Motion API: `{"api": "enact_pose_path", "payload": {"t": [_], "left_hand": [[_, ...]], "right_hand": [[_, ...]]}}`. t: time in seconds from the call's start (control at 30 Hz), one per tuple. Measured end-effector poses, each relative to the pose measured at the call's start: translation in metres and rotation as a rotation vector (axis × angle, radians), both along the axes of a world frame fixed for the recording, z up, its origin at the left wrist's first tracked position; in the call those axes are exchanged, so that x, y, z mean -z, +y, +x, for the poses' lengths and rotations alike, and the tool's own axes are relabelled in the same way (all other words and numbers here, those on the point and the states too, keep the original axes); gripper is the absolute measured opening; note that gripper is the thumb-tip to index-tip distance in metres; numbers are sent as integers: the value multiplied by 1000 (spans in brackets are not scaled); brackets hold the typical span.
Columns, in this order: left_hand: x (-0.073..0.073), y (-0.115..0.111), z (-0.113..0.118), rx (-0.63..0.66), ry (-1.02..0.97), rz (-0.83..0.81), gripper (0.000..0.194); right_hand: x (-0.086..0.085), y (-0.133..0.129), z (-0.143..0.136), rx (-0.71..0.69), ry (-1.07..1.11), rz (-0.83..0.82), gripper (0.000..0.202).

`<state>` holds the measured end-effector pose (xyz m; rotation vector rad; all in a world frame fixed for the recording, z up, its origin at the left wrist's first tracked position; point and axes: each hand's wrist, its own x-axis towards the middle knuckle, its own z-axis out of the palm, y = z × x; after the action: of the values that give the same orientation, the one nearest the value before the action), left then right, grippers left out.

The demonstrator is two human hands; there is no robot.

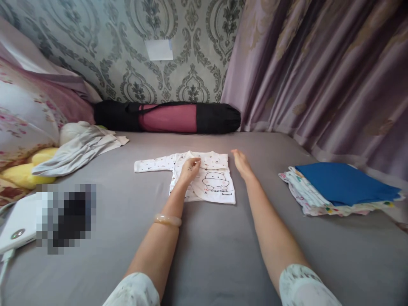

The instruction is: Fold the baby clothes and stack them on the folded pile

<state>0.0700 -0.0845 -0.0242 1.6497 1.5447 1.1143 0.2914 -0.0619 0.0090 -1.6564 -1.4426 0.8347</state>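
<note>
A white baby shirt [216, 191] with a hippo drawing and lettering lies flat on the grey sheet. One sleeve stretches out to the left; the other is folded across the chest. My left hand [190, 169], a pale bangle on its wrist, is over the upper chest, its fingers closed at the end of the folded sleeve. Just what lies between the fingertips is partly hidden. Beside the shirt's right edge is my right hand [241, 162], turned on its side with fingers stretched out and nothing in it.
On the right is a stack of folded clothes [306, 193] topped by a blue cloth [346, 182]. A black and pink long bag [168, 118] lies along the wall. At left are a crumpled pale cloth [83, 144], a yellow plush [22, 174] and a white device with a cable [22, 225].
</note>
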Motion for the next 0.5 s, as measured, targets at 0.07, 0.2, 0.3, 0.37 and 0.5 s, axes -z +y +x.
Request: {"api": "enact_pose_path", "payload": {"t": [0.07, 0.2, 0.3, 0.37, 0.5], "left_hand": [[-1, 1, 0, -6, 63, 79, 34], [0, 0, -2, 2, 243, 185, 34], [1, -3, -4, 15, 367, 153, 32], [-1, -7, -5, 14, 402, 97, 29], [-6, -12, -4, -9, 411, 1, 24]], "right_hand": [[7, -7, -10, -90, -304, 27, 47], [16, -18, -31, -240, -680, 28, 54], [20, -21, -36, -242, -788, 1, 58], [23, -20, -36, -237, -820, -13, 59], [29, -18, -32, -235, -845, -16, 61]]}}
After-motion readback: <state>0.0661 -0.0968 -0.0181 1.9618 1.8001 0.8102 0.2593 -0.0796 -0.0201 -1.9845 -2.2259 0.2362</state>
